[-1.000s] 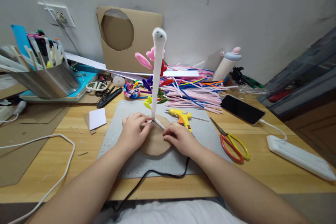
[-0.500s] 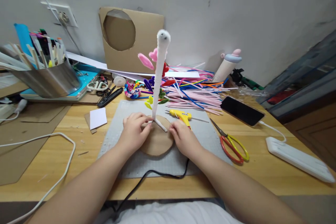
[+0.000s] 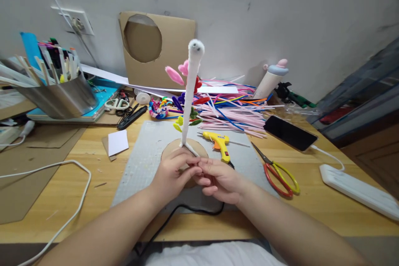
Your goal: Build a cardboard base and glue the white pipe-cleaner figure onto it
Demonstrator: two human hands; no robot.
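A white fuzzy stem (image 3: 189,95) stands upright, with small coloured pipe-cleaner shapes around it, among them a pink one (image 3: 174,75) and a yellow one (image 3: 178,124). Its foot rests on a round cardboard disc (image 3: 171,149), where a short white fuzzy strip (image 3: 190,149) runs toward my fingers. My left hand (image 3: 173,173) and my right hand (image 3: 222,178) meet over the front of the disc, fingertips pinched together. What sits between those fingertips is hidden. A yellow glue gun (image 3: 220,141) lies just beyond my right hand on the grey cutting mat (image 3: 140,149).
Scissors (image 3: 277,172), a phone (image 3: 289,133) and a white power strip (image 3: 355,189) lie on the right. Behind are a heap of pipe cleaners (image 3: 233,118) and a white bottle (image 3: 269,83). A metal holder (image 3: 62,99) stands left; a black cable (image 3: 174,210) crosses in front.
My right hand has moved left and toward me to meet my left hand. My left hand has left the stem's foot and shifted right and nearer. The view has tilted slightly.
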